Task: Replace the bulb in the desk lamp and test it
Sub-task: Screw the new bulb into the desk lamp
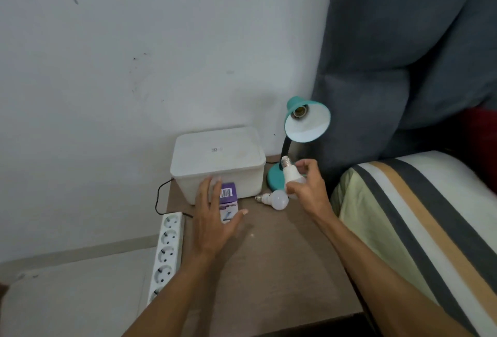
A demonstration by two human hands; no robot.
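Note:
A teal desk lamp stands at the back of the brown table, its shade tilted toward me and its socket bare. My right hand grips a white bulb upright, screw base up, in front of the lamp's base. A second white bulb lies on its side on the table just left of that hand. My left hand hovers with fingers spread over a purple and white bulb box, holding nothing.
A white lidded plastic box sits behind the bulb box against the wall. A white power strip lies along the table's left edge with a black cord. A striped mattress borders the right side.

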